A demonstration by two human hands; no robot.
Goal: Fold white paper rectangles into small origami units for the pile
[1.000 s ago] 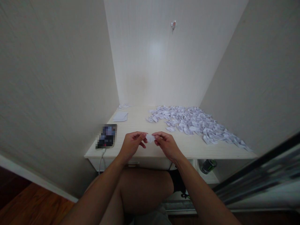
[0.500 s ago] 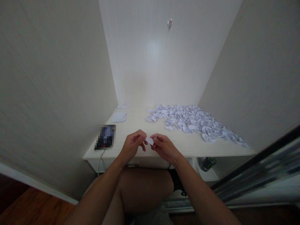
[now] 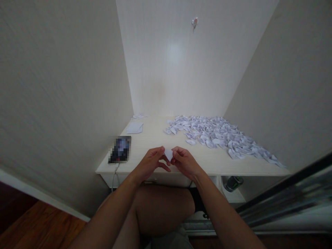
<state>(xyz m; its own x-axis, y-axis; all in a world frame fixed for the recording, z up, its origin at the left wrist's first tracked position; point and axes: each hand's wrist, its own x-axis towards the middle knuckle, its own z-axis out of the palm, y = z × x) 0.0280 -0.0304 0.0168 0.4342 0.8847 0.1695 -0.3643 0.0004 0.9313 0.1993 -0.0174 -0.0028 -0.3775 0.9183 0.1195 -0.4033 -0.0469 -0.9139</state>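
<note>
A small folded piece of white paper (image 3: 168,154) is held up between my two hands, over the front edge of the desk. My left hand (image 3: 153,161) pinches its left corner between thumb and forefinger, while the lower fingers stretch out beneath. On the other side, my right hand (image 3: 183,160) grips the paper's right edge with thumb and fingertips. The paper shows a pointed, triangle-like outline. Past my right hand spreads a large heap of folded white paper pieces (image 3: 218,133).
White sheets (image 3: 135,127) lie at the desk's left, with paper scraps (image 3: 139,116) behind. A phone (image 3: 120,149) with a cable (image 3: 113,178) rests near the left edge. Under the desktop at right, a dark can (image 3: 232,183) stands on a shelf. Walls enclose three sides.
The paper has turned in my fingers and now shows a larger, downward-pointing face. My left hand's lower fingers have spread out more. The whole view has shifted slightly.
</note>
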